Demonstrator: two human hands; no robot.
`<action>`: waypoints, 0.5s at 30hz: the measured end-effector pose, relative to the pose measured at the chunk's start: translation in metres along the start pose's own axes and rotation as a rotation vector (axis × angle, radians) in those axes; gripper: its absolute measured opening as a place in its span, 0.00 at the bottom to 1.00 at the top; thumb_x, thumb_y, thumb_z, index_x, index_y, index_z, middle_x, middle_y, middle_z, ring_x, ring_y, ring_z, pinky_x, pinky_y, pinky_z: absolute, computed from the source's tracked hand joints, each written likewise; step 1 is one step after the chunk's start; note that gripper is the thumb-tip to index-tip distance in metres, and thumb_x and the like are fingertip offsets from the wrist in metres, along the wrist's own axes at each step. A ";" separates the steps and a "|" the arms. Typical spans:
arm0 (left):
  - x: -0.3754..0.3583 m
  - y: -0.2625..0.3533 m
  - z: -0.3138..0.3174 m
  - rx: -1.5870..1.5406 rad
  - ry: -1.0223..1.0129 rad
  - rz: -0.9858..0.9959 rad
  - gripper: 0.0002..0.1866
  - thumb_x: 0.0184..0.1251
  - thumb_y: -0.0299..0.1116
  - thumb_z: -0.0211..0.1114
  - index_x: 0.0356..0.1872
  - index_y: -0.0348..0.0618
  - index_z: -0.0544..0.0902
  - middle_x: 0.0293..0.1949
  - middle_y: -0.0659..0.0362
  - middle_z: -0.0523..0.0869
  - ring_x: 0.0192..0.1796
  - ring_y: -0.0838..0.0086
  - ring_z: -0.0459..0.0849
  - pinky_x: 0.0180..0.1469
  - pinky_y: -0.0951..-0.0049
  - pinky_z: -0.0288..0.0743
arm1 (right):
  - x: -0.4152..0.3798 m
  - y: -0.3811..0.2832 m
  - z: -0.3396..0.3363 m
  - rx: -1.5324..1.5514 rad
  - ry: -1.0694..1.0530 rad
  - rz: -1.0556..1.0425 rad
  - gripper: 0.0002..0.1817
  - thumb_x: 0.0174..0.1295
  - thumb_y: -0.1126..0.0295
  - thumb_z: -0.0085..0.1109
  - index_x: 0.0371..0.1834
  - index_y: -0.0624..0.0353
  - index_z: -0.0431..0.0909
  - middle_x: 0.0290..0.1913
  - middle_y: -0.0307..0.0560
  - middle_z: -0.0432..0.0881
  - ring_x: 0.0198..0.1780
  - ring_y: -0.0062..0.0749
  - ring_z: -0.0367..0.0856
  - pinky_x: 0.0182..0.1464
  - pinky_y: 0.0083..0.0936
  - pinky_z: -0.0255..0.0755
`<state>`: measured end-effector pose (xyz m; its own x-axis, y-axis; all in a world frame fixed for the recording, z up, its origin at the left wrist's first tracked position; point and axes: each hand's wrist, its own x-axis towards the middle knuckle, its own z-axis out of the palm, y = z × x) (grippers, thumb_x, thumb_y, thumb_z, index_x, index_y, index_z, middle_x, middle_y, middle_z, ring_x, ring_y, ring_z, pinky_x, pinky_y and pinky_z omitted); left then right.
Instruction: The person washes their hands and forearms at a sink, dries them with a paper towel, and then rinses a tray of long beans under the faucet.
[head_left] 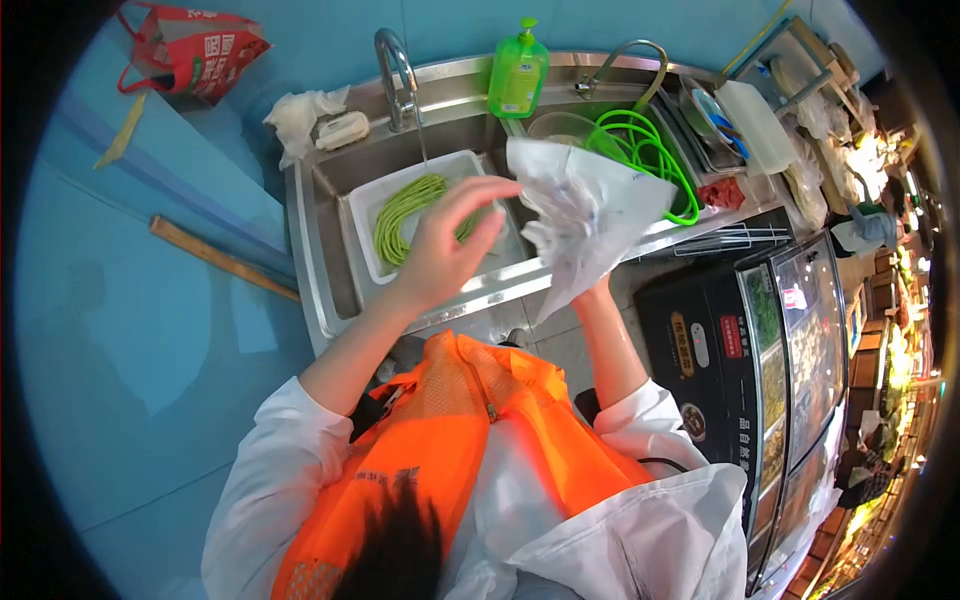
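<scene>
My left hand (455,240) is over the front of the sink, thumb and fingers apart and curved, with nothing visible in it. Its fingertips come close to a crumpled white sheet (600,205), which looks like paper or thin plastic. My right hand (594,292) holds this sheet up from below, and most of its fingers are hidden behind it. Below my left hand, a white plastic tub (366,238) sits in the steel sink (325,215). Coiled green long beans (398,215) lie in the tub. A thin stream of water falls from the faucet (397,82) into it.
A green soap bottle (519,78) stands on the sink's back rim. Right of it are a green hose (650,150) and stacked trays (705,125). A black display case (700,340) stands to the right. A red bag (195,50) hangs at upper left.
</scene>
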<state>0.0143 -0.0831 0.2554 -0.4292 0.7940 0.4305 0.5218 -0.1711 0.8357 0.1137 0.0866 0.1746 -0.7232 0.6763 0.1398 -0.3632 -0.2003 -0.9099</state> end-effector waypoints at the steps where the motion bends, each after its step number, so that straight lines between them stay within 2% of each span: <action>1: 0.002 -0.009 0.007 -0.020 0.012 -0.034 0.21 0.65 0.38 0.51 0.55 0.38 0.66 0.53 0.46 0.68 0.58 0.56 0.68 0.58 0.62 0.62 | 0.000 -0.005 0.013 -0.300 -0.073 -0.171 0.25 0.63 0.64 0.47 0.61 0.64 0.61 0.56 0.53 0.69 0.54 0.42 0.70 0.55 0.37 0.64; 4: 0.003 -0.028 0.034 -0.082 0.011 -0.114 0.20 0.65 0.38 0.51 0.54 0.37 0.67 0.52 0.46 0.69 0.57 0.56 0.69 0.57 0.62 0.63 | -0.002 -0.029 0.044 -1.211 -0.283 -0.675 0.31 0.60 0.64 0.50 0.65 0.65 0.55 0.65 0.58 0.60 0.66 0.50 0.57 0.67 0.46 0.48; 7: -0.001 -0.036 0.052 -0.099 0.004 -0.151 0.19 0.65 0.37 0.51 0.53 0.37 0.68 0.50 0.46 0.71 0.56 0.55 0.70 0.56 0.62 0.64 | -0.017 -0.065 0.076 -1.435 -0.422 -0.620 0.33 0.58 0.68 0.50 0.67 0.63 0.54 0.68 0.60 0.53 0.72 0.51 0.44 0.70 0.49 0.34; 8: -0.001 -0.035 0.053 -0.094 0.002 -0.151 0.19 0.65 0.37 0.51 0.52 0.37 0.69 0.50 0.46 0.71 0.55 0.55 0.71 0.56 0.62 0.64 | -0.016 -0.061 0.078 -1.400 -0.404 -0.592 0.31 0.58 0.70 0.48 0.65 0.66 0.55 0.68 0.59 0.54 0.72 0.53 0.44 0.70 0.49 0.34; 11: 0.000 -0.032 0.050 -0.047 -0.013 -0.115 0.18 0.64 0.37 0.51 0.51 0.37 0.70 0.48 0.46 0.73 0.54 0.54 0.72 0.55 0.62 0.66 | -0.008 -0.055 0.074 -0.968 -0.393 -0.517 0.29 0.60 0.70 0.45 0.64 0.71 0.56 0.68 0.60 0.55 0.72 0.51 0.47 0.71 0.47 0.33; 12: 0.001 -0.029 0.045 -0.015 -0.013 -0.088 0.18 0.64 0.36 0.52 0.51 0.37 0.71 0.48 0.45 0.74 0.54 0.54 0.72 0.55 0.62 0.66 | -0.007 -0.060 0.072 -0.724 -0.375 -0.416 0.27 0.62 0.69 0.43 0.63 0.71 0.57 0.66 0.58 0.60 0.69 0.50 0.54 0.71 0.42 0.39; 15: 0.014 -0.011 0.018 0.154 0.045 0.083 0.17 0.64 0.36 0.52 0.50 0.37 0.72 0.46 0.45 0.75 0.53 0.54 0.73 0.54 0.62 0.67 | 0.009 -0.076 0.070 0.046 -0.154 -0.112 0.22 0.62 0.67 0.44 0.58 0.68 0.65 0.60 0.57 0.69 0.62 0.46 0.66 0.66 0.37 0.53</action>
<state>0.0151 -0.0595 0.2463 -0.4105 0.7533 0.5138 0.6622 -0.1411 0.7360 0.0932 0.0585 0.2724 -0.7564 0.5809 0.3007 -0.4708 -0.1643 -0.8668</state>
